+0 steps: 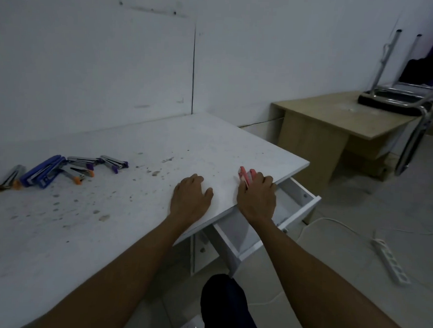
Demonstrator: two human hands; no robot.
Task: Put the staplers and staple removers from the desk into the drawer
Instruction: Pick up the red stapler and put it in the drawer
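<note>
My right hand (257, 199) grips the pink stapler (246, 176) at the table (108, 221) edge, just above the open drawer (293, 207). Left hand (190, 196) lies flat, empty, beside it. The stapler looks rigid, light, and easy to hold by its body.

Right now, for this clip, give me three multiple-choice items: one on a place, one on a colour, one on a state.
1. Where does the cluster of staplers lie?
A. desk's left side
B. in the drawer
C. on the floor

2. What colour is the stapler in the right hand?
A. green
B. pink
C. black

3. The drawer is:
A. shut
B. removed
C. pulled open

Answers:
1 A, they rest on the desk far from the left hand.
2 B, pink shows past the fingers.
3 C, its inside shows.
</note>
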